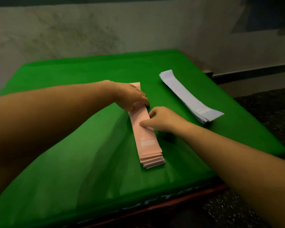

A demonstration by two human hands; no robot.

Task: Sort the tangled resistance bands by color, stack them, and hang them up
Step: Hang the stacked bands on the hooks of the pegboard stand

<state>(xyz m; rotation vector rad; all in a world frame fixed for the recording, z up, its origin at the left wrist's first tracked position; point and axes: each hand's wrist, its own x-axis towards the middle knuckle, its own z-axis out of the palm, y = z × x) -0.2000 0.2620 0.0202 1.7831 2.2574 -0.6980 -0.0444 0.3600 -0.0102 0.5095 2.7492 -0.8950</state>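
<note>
A: From the head view, how far along is it?

B: Sorting and stacking look done; the pink stack [146, 129] lies mid-desk [72, 145], the pale blue stack [189, 96] well apart at two o'clock; hanging is left, and no hook shows.

A: The hands?

B: The left hand [132, 97] presses flat on the pink stack's far end, fingers spread, gripping nothing; the right hand [163, 120] pinches that stack's three-o'clock edge.

A: Containers?

B: None visible; the bands lie bare on the green cover.
</note>
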